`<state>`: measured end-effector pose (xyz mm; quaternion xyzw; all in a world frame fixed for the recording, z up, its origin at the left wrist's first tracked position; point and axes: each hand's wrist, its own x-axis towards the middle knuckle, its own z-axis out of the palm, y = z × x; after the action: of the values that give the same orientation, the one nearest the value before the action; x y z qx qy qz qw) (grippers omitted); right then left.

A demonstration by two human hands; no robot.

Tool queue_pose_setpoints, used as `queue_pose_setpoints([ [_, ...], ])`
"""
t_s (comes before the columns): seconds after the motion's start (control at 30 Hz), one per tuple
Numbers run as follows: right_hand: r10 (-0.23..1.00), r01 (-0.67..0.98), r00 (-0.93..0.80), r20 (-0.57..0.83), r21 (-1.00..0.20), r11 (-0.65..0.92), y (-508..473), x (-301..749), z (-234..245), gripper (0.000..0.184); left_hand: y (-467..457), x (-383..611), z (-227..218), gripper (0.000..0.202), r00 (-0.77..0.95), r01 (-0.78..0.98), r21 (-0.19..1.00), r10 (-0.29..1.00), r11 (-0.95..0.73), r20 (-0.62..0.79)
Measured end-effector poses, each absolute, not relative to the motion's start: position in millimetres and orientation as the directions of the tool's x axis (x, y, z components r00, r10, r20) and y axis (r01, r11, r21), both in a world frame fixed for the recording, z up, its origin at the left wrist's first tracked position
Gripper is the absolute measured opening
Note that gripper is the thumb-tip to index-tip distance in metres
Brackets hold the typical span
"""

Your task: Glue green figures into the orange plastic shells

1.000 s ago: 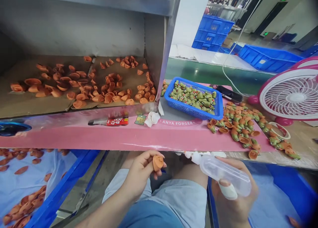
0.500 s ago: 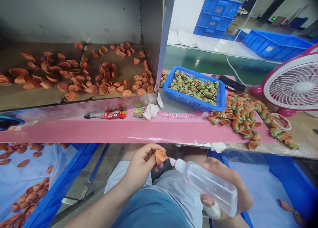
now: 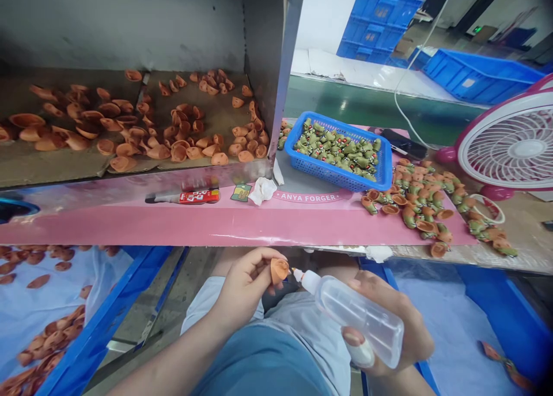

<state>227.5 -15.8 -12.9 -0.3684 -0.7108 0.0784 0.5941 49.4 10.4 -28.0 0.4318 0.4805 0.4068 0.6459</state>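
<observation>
Between the thumb and fingers of my left hand is a small orange cup-shaped piece, held above my lap just off the table's front edge. My right hand is wrapped round a clear plastic squeeze bottle, tilted with its narrow white nozzle pointing left. The nozzle's tip is right at the orange piece; whether they touch I cannot tell. On the pink mat to the right, green figures with orange pieces lie in a heap beside a blue basket of green figures.
A grey booth with a cardboard floor holds many loose orange pieces. A red glue tube and a crumpled tissue lie on the mat. A pink-and-white fan stands right. Blue crates flank my legs, left and right.
The squeeze bottle and my right hand have shifted slightly left, bringing the nozzle closer to the orange piece. My left hand stays nearly still.
</observation>
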Motion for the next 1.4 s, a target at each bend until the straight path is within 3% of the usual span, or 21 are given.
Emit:
queue_pose_setpoints([
  [1.13,0.643,0.475,-0.049,0.764,-0.548,0.688,-14,222,-10,0.029,12,45,-40,0.011,0.196,-0.125,0.953,0.949,0.275,-0.248],
  [1.4,0.673,0.389,-0.033,0.739,-0.611,0.69,-13,220,-16,0.034,14,46,-42,0.011,0.214,-0.105,0.956,0.945,0.274,-0.247],
])
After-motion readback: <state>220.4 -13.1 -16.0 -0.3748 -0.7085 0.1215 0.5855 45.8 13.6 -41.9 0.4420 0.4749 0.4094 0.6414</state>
